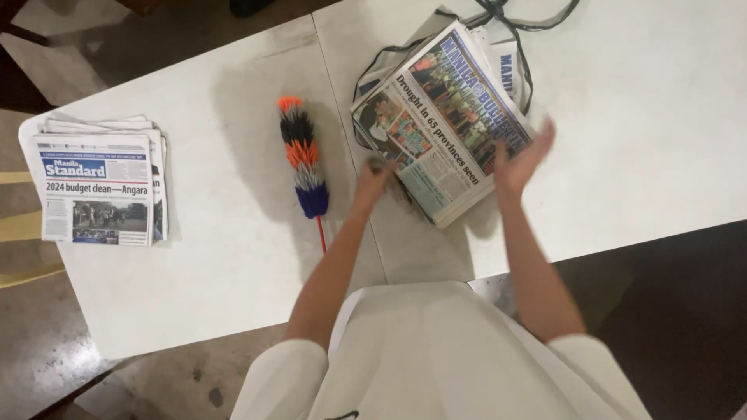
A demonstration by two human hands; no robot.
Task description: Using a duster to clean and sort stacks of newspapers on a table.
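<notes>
A stack of folded newspapers lies on the white bench, turned askew so that its long axis runs from the upper right, away from the person, down to the lower left, with its near short edge pointing towards the person's body. The left hand sits at the stack's near left corner; it is blurred, its grip looks curled at the paper's edge, and whether it has hold of the paper cannot be told. The right hand is at the stack's right side, fingers spread wide and flat, holding nothing. Just to the left of the left hand lies a feather duster in orange, black, grey and blue, head away from the person and thin red handle towards them. A second newspaper pile lies squarely at the bench's far left end, well apart. A dark cable loops behind the tilted stack.
</notes>
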